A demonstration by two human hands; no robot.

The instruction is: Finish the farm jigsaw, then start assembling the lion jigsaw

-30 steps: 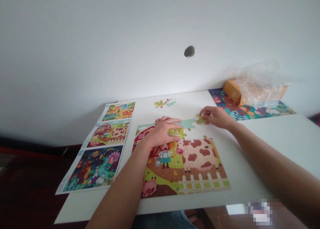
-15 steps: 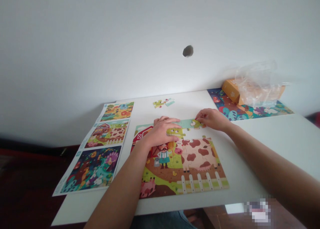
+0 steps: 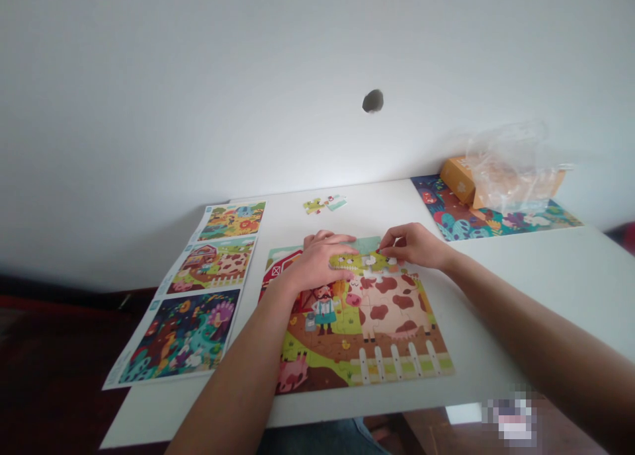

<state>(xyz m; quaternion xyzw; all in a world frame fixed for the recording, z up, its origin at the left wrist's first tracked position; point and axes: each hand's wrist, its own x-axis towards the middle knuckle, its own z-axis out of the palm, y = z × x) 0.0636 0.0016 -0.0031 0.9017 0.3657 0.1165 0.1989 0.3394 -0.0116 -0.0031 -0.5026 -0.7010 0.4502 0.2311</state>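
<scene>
A farm jigsaw puzzle (image 3: 381, 323) lies assembled on the table, with a spotted cow, a farmer, a red barn and a white fence. My left hand (image 3: 322, 260) lies flat over its upper edge, fingertips on a green grass piece (image 3: 344, 262). My right hand (image 3: 417, 247) pinches a green piece with a white sheep (image 3: 370, 262), which sits against the green piece. A pale teal sky piece (image 3: 367, 245) lies just behind them. Part of the barn area is hidden under my left hand.
Printed picture sheets (image 3: 198, 296) lie left of the puzzle. A small group of loose pieces (image 3: 317, 206) lies at the back. Further right are a dark jungle puzzle (image 3: 459, 217), an orange box (image 3: 457, 180) and a clear plastic bag (image 3: 510, 170) against the wall.
My right hand has moved left and toward me, carrying the sheep piece down against the green piece. My left hand has stayed in place.
</scene>
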